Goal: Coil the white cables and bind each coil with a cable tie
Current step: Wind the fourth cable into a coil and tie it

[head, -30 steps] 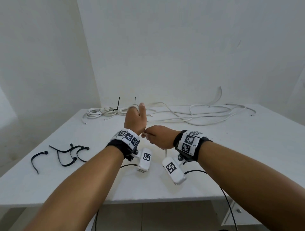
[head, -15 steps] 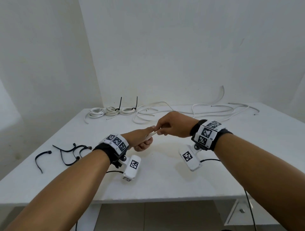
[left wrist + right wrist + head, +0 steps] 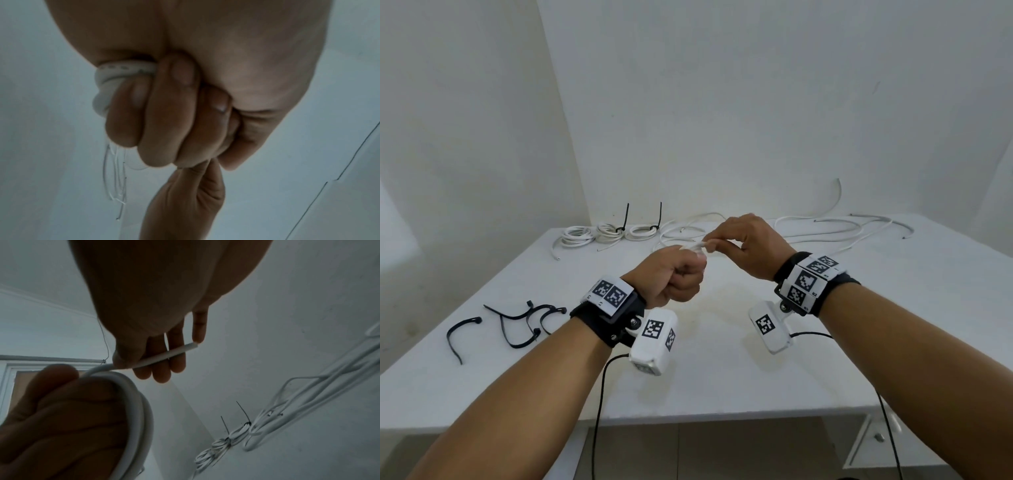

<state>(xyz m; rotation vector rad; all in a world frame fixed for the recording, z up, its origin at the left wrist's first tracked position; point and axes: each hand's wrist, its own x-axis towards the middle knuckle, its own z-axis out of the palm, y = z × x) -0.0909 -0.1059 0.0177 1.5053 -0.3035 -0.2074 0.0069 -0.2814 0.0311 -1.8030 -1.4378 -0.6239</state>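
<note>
My left hand (image 3: 677,275) is a fist above the table's middle, with a white cable (image 3: 107,81) wound in loops round its fingers (image 3: 131,412). My right hand (image 3: 736,245) pinches the cable's free end (image 3: 164,357) just above and right of that fist. Three white coils (image 3: 607,233) lie at the back left; two of them show upright black cable ties (image 3: 626,216). Loose white cables (image 3: 825,228) sprawl along the back right.
Several loose black cable ties (image 3: 517,322) lie at the left of the white table (image 3: 722,383). White walls meet in a corner close behind the table. Black camera leads hang from both wrists over the front edge.
My left hand dropped from upright fingers to a low fist and now sits higher. My right hand rose and swung over it, winding the cable end round the left fingers.
</note>
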